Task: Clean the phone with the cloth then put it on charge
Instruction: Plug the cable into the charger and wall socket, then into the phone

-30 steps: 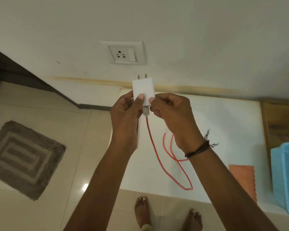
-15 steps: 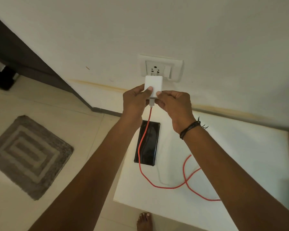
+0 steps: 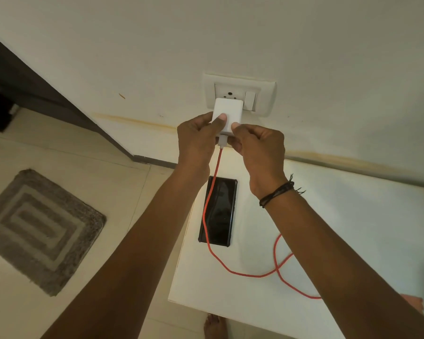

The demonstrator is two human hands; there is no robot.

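A white charger adapter (image 3: 227,111) sits against the white wall socket (image 3: 240,90), its pins hidden behind it. My left hand (image 3: 196,140) grips the adapter's left side with the thumb on its face. My right hand (image 3: 257,148) pinches its lower right corner and the plug end of the red cable (image 3: 212,192). The cable hangs down across the black phone (image 3: 220,211), which lies screen up on the white table (image 3: 353,228) near its left edge. Further right the cable loops over the table. Its far end is hidden by my right arm.
A grey patterned mat (image 3: 37,226) lies on the tiled floor to the left. A dark wall strip (image 3: 34,86) runs along the upper left. A corner of the orange cloth (image 3: 414,300) shows beside my right forearm. My bare foot (image 3: 214,326) stands below the table edge.
The adapter has risen from mid-air up against the socket, with both hands following it. The camera moved closer and leftward, bringing the phone into view and the blue basket out.
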